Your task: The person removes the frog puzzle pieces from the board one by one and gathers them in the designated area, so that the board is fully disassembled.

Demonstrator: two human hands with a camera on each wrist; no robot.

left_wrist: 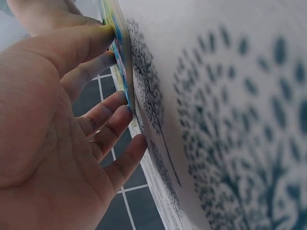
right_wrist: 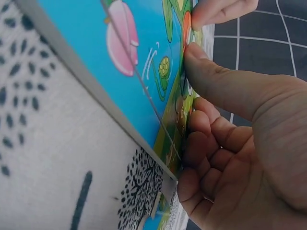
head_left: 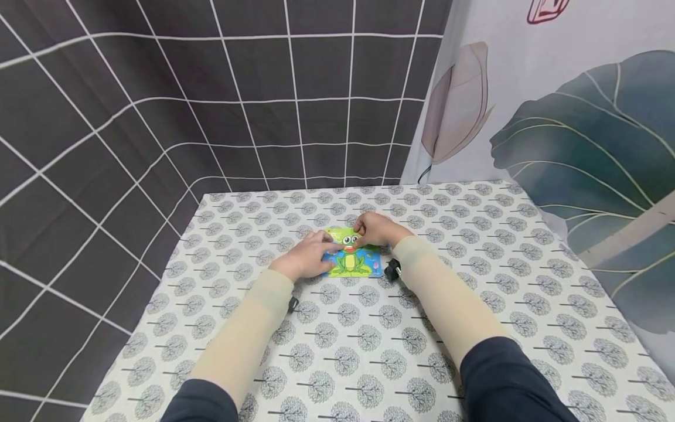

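A bright frog picture puzzle (head_left: 350,265) lies flat on the patterned tablecloth, green above and blue below. Thin seams cross its surface in the right wrist view, beside a pink lotus bud (right_wrist: 122,38). My left hand (head_left: 307,256) touches its left part, index finger reaching to the frog's mouth and thumb lower down. In the left wrist view, that hand's fingers are spread along the puzzle's edge (left_wrist: 122,52). My right hand (head_left: 378,229) is at the upper right, thumb by the frog's eye, other fingers curled against the picture. Whether it pinches a piece is hidden.
A small blue-and-green piece (right_wrist: 160,213) lies beyond the puzzle's corner in the right wrist view. The tree-print tablecloth (head_left: 348,340) covers the table. A dark gridded curtain (head_left: 253,105) stands behind and left, a leaf-print curtain (head_left: 590,146) at right.
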